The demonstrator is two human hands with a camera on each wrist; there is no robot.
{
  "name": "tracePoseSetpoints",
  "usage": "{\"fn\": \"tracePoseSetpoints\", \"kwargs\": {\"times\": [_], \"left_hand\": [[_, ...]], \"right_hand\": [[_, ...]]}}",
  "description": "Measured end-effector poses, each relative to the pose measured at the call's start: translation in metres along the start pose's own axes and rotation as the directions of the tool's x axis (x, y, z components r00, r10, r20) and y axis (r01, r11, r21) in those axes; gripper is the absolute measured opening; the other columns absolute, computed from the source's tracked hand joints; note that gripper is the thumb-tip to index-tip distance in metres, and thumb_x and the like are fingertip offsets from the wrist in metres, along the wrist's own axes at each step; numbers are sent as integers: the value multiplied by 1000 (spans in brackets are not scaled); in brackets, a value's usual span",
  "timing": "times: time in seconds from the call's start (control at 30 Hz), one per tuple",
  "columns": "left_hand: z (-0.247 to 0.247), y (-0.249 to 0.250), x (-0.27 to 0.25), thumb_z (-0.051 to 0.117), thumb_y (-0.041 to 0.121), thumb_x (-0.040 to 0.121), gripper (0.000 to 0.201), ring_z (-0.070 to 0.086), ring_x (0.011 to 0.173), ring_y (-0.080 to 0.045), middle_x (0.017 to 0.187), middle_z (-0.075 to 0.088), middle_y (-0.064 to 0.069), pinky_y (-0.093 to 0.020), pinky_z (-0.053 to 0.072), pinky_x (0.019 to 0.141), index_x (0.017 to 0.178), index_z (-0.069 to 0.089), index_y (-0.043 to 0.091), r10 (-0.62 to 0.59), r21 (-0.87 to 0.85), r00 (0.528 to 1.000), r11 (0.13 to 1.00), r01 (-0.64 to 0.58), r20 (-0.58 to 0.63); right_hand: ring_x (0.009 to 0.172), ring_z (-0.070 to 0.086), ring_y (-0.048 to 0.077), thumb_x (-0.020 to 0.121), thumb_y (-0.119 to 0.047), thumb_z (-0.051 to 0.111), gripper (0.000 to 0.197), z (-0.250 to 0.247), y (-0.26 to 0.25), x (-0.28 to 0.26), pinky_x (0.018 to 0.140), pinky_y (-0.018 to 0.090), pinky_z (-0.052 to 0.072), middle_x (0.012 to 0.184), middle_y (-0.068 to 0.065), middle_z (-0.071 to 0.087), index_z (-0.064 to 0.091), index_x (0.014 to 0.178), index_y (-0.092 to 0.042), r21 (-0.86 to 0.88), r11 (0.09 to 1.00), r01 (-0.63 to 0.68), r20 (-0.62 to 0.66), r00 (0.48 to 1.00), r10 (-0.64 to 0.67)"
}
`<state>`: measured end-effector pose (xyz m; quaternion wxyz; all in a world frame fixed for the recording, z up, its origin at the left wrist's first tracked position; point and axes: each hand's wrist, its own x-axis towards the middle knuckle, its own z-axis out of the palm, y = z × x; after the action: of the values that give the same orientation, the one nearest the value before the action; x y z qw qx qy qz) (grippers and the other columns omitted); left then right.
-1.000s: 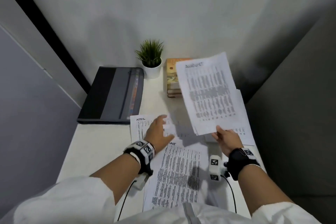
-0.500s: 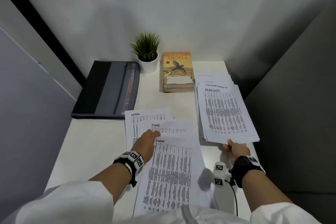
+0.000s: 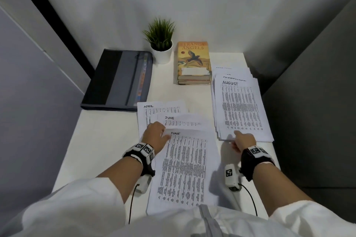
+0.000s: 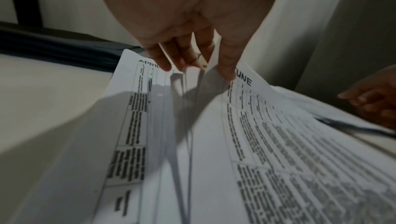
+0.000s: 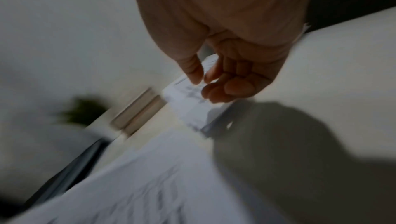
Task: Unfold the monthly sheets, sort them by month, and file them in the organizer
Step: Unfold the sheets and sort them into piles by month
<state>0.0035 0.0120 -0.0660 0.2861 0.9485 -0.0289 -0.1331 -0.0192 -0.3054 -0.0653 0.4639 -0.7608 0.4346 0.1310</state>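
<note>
A printed JUNE sheet [image 3: 185,167] lies nearest me, over a second JUNE sheet [image 3: 183,121] and an APRIL sheet [image 3: 154,107]. My left hand [image 3: 159,134] pinches the top left corner of the near JUNE sheet [image 4: 278,126], thumb on top and fingers [image 4: 167,63] behind it. At the right, a pile topped by the AUGUST sheet [image 3: 240,107] lies flat, with SEPTEMBER peeking out behind. My right hand [image 3: 238,136] hovers at that pile's near edge, fingers loosely curled and holding nothing [image 5: 203,83]. The dark organizer [image 3: 115,79] lies closed at the back left.
Two stacked books [image 3: 193,61] and a small potted plant [image 3: 160,44] stand at the back of the white table [image 3: 107,140]. Grey walls close in on both sides. The right wrist view is blurred by motion.
My right hand lowered the AUGUST sheet onto the right pile and let go. My left hand moved from the sheets behind to the near JUNE sheet's corner.
</note>
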Motion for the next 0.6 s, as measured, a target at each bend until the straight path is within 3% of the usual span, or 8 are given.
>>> {"fn": "tracePoseSetpoints", "kwargs": {"times": [0.07, 0.1, 0.13, 0.23, 0.3, 0.37, 0.47, 0.6], "left_hand": [[-3, -3, 1, 71, 32, 83, 25, 42, 93, -17, 95, 48, 3, -35, 40, 85, 91, 59, 12, -15, -58, 999, 998, 13, -37], [-5, -2, 0, 73, 32, 82, 25, 42, 85, -16, 90, 47, 2, -33, 40, 78, 82, 55, 14, -27, -116, 999, 993, 24, -29], [-6, -3, 0, 74, 32, 81, 30, 42, 75, -17, 83, 46, -1, -32, 39, 71, 74, 50, 14, -39, -174, 999, 984, 38, 0], [-6, -4, -6, 75, 29, 80, 35, 42, 60, -17, 65, 47, -3, -28, 36, 59, 65, 52, 7, -56, -321, 994, 943, 84, 96], [-5, -3, -12, 75, 27, 80, 27, 48, 62, -16, 67, 51, 0, -27, 39, 60, 74, 62, 4, -35, -316, 989, 946, 79, 143], [-4, -4, -17, 72, 22, 81, 17, 57, 78, -17, 81, 55, 3, -27, 45, 71, 86, 66, 7, 14, -252, 989, 968, 24, 148], [-9, -9, -19, 61, 9, 83, 29, 52, 113, -16, 113, 54, 0, -31, 43, 99, 111, 64, 16, 59, -213, 993, 976, -35, 107], [-12, -17, -12, 55, 10, 86, 43, 38, 122, -20, 127, 48, -2, -33, 35, 104, 127, 56, 21, 27, -14, 999, 1000, -26, 32]], "right_hand": [[77, 61, 25, 91, -25, 58, 20, 29, -19, -23, 71, 37, 54, 79, 7, 63, 60, 81, -7, -87, 961, 262, 91, 963, -254], [80, 60, 21, 90, -24, 60, 12, 44, -28, -38, 65, 29, 51, 88, 2, 61, 59, 91, -12, -103, 917, 384, 159, 917, -366], [85, 60, 16, 89, -23, 62, 17, 58, -34, -48, 65, 22, 48, 99, -1, 59, 58, 104, -16, -129, 855, 503, 236, 853, -466], [112, 49, 20, 85, -21, 63, 37, 90, -46, -68, 92, 31, 42, 122, 0, 56, 58, 121, -21, -355, 511, 783, 423, 622, -659], [109, 51, 23, 88, -24, 57, 23, 101, -48, -74, 87, 31, 38, 112, 0, 62, 65, 109, -22, -486, 291, 824, 492, 533, -688], [98, 58, 25, 90, -21, 52, 19, 105, -45, -76, 79, 29, 38, 97, 2, 68, 69, 98, -18, -518, 189, 835, 536, 488, -688], [89, 60, 25, 89, -13, 53, 18, 100, -35, -75, 77, 32, 43, 92, 6, 70, 70, 96, -13, -497, 195, 845, 544, 479, -689], [83, 58, 26, 89, -16, 53, 14, 96, -25, -77, 71, 34, 44, 89, 8, 68, 65, 94, -10, -521, 199, 830, 541, 501, -676]]}}
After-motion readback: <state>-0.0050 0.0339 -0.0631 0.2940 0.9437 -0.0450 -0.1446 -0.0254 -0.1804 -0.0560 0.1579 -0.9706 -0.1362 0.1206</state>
